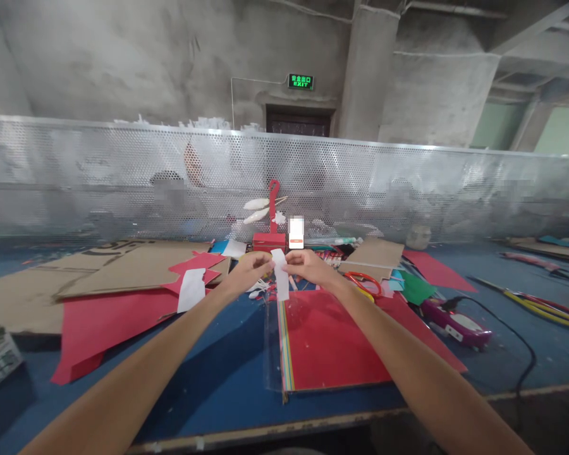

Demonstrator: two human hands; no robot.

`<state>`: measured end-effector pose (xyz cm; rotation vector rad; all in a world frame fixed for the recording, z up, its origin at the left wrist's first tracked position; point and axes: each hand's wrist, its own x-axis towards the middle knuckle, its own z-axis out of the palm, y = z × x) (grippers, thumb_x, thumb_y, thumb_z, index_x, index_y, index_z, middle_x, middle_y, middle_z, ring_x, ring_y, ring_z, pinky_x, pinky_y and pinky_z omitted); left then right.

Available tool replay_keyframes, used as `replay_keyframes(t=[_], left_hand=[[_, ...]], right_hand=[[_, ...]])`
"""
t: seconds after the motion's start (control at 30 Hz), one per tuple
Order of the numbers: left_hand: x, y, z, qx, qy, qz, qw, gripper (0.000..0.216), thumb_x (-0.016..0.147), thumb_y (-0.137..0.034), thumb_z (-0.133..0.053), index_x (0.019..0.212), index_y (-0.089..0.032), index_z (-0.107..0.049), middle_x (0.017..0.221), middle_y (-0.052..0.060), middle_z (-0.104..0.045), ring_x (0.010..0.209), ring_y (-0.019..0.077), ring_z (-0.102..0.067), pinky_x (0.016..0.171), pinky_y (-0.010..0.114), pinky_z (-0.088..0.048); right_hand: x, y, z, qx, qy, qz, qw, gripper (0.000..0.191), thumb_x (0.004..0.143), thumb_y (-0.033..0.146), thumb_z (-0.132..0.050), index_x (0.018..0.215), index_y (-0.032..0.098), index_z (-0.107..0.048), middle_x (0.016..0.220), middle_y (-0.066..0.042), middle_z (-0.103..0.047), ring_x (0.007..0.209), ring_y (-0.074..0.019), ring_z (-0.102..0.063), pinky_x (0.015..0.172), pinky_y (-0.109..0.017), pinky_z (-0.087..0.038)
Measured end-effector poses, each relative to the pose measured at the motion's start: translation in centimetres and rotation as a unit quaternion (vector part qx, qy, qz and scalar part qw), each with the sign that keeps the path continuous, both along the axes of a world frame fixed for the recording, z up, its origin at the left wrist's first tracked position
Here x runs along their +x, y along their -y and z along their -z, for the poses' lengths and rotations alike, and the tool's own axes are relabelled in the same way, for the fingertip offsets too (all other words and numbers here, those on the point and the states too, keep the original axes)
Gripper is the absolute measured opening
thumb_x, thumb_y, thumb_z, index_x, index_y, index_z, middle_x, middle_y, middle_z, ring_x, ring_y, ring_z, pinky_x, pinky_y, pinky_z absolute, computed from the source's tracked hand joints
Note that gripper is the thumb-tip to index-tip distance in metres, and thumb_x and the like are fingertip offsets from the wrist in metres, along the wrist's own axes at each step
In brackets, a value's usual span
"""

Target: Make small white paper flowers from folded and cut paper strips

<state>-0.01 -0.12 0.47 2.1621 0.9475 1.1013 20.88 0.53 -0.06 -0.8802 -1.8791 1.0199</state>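
Between both hands, a narrow strip of white paper [281, 275] is held up over the blue table. My left hand [256, 268] pinches its left edge. On the opposite edge, my right hand [309, 265] has its fingers closed on the same strip. Below the strip lies a stack of red paper [334, 341], with several coloured sheets showing along its left side in a clear sleeve. Several cotton swabs [260, 287] lie just under my left hand. Behind the hands stands a red paper piece with a tall looped handle [274, 208].
Cardboard sheets [137, 268] and red paper scraps [104, 322] cover the left side. To the right are red-handled scissors [364, 283], a purple power strip [458, 323] with a black cord, and yellow-handled scissors [540, 306]. A perforated metal screen [208, 183] borders the table's far edge.
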Motion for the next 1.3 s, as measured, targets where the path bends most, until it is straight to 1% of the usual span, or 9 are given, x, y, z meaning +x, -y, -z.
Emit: replay_keyframes(t=[0.1, 0.2, 0.37, 0.5, 0.67, 0.83, 0.97, 1.07, 1.3], left_hand=[[0.0, -0.1, 0.1, -0.012, 0.015, 0.005, 1.0, 0.034, 0.085, -0.048, -0.057, 0.078, -0.015, -0.061, 0.072, 0.001, -0.059, 0.066, 0.0137, -0.052, 0.063, 0.025, -0.043], [-0.1, -0.2, 0.2, -0.016, 0.014, 0.018, 1.0, 0.033, 0.085, -0.048, -0.059, 0.08, -0.015, -0.061, 0.072, 0.001, -0.059, 0.066, 0.0133, -0.052, 0.061, 0.024, -0.042], [0.0, -0.4, 0.6, -0.019, 0.0, 0.034, 0.999, 0.028, 0.081, -0.043, -0.065, 0.078, -0.016, -0.057, 0.07, 0.0, -0.057, 0.062, 0.012, -0.051, 0.057, 0.023, -0.039], [0.1, -0.6, 0.9, -0.024, 0.033, 0.039, 0.998, 0.025, 0.08, -0.038, -0.067, 0.079, -0.017, -0.054, 0.07, -0.001, -0.058, 0.063, 0.0121, -0.054, 0.059, 0.024, -0.041], [0.1, -0.5, 0.8, -0.04, 0.08, 0.052, 0.995, 0.026, 0.078, -0.036, -0.07, 0.083, -0.017, -0.052, 0.072, -0.001, -0.06, 0.064, 0.0126, -0.056, 0.062, 0.025, -0.044], [0.2, -0.3, 0.7, -0.055, 0.093, 0.052, 0.993, 0.024, 0.079, -0.035, -0.069, 0.087, -0.016, -0.055, 0.077, 0.001, -0.063, 0.069, 0.0133, -0.058, 0.065, 0.026, -0.045], [0.2, -0.3, 0.7, -0.069, 0.098, 0.06, 0.991, 0.027, 0.076, -0.033, -0.07, 0.09, -0.016, -0.056, 0.078, 0.001, -0.063, 0.074, 0.0148, -0.06, 0.069, 0.027, -0.047], [0.2, -0.3, 0.6, -0.069, 0.083, 0.056, 0.993, 0.028, 0.075, -0.034, -0.07, 0.09, -0.016, -0.055, 0.079, 0.001, -0.063, 0.073, 0.0146, -0.06, 0.067, 0.027, -0.046], [0.0, -0.4, 0.6, -0.041, 0.047, 0.049, 0.997, 0.026, 0.077, -0.035, -0.067, 0.091, -0.015, -0.057, 0.079, 0.002, -0.065, 0.069, 0.0134, -0.058, 0.064, 0.026, -0.045]], right_hand=[[0.1, -0.5, 0.3, 0.006, -0.005, 0.016, 1.0, 0.023, 0.076, 0.034, -0.072, 0.088, 0.016, -0.065, 0.076, -0.003, -0.068, 0.058, -0.0112, -0.057, 0.049, -0.021, -0.046], [0.2, -0.7, 0.3, 0.007, -0.016, 0.018, 1.0, 0.02, 0.076, 0.031, -0.072, 0.088, 0.016, -0.066, 0.074, -0.003, -0.069, 0.053, -0.0101, -0.056, 0.048, -0.02, -0.045], [0.0, -0.1, -0.1, 0.006, -0.025, 0.031, 0.999, 0.023, 0.072, 0.03, -0.076, 0.086, 0.015, -0.066, 0.078, -0.004, -0.071, 0.055, -0.0104, -0.058, 0.048, -0.02, -0.045], [0.0, 0.1, -0.3, 0.001, -0.024, 0.046, 0.999, 0.027, 0.069, 0.03, -0.079, 0.085, 0.015, -0.064, 0.073, -0.003, -0.07, 0.057, -0.0115, -0.06, 0.047, -0.019, -0.044], [-0.1, 0.4, -0.5, -0.007, -0.015, 0.043, 0.999, 0.014, 0.077, 0.026, -0.071, 0.084, 0.015, -0.066, 0.071, -0.003, -0.07, 0.062, -0.0128, -0.064, 0.047, -0.018, -0.045], [-0.2, 0.3, -0.5, -0.024, -0.013, 0.049, 0.998, 0.007, 0.079, 0.02, -0.066, 0.082, 0.015, -0.065, 0.072, -0.003, -0.071, 0.06, -0.0112, -0.063, 0.045, -0.016, -0.044], [0.0, -0.2, -0.3, -0.025, -0.017, 0.054, 0.998, 0.007, 0.079, 0.021, -0.064, 0.081, 0.015, -0.064, 0.07, -0.002, -0.068, 0.058, -0.0104, -0.061, 0.043, -0.016, -0.042], [0.0, -0.3, -0.2, -0.026, -0.017, 0.056, 0.998, 0.008, 0.078, 0.023, -0.065, 0.08, 0.015, -0.063, 0.069, -0.002, -0.067, 0.057, -0.0106, -0.06, 0.043, -0.017, -0.042], [-0.1, -0.1, 0.0, 0.008, -0.022, -0.001, 1.0, 0.027, 0.073, 0.033, -0.075, 0.089, 0.017, -0.061, 0.079, -0.003, -0.069, 0.057, -0.0098, -0.057, 0.048, -0.019, -0.045]])
